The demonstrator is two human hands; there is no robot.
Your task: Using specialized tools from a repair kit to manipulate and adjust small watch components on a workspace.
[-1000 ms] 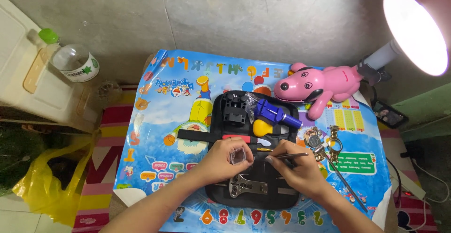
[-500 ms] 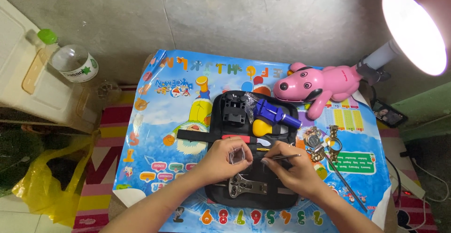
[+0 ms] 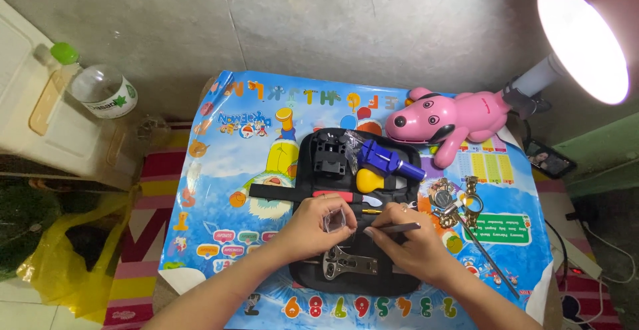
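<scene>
A small counter (image 3: 200, 250) is covered by a bright blue children's cartoon mat (image 3: 266, 137) and stands against a grey concrete wall (image 3: 299, 17), under a lit pink lamp (image 3: 586, 37). A pink toy dog (image 3: 452, 120) lies at the far right of the mat, and a clear plastic bottle with a green cap (image 3: 96, 87) lies on a pale cabinet (image 3: 40, 130) to the left. An open black tool case (image 3: 333, 190) sits at the middle of the mat, holding a blue tool (image 3: 393, 160), a yellow bulb-shaped tool (image 3: 371, 180) and a flat metal wrench (image 3: 349, 263). The left hand (image 3: 318, 227) has its grip closed on a small clear plastic piece (image 3: 335, 221) above the case. The right hand (image 3: 413, 250) pinches slim metal tweezers (image 3: 393, 228), whose tip points toward that piece. A bunch of brass-coloured metal parts (image 3: 459, 203) lies just right of the case.
</scene>
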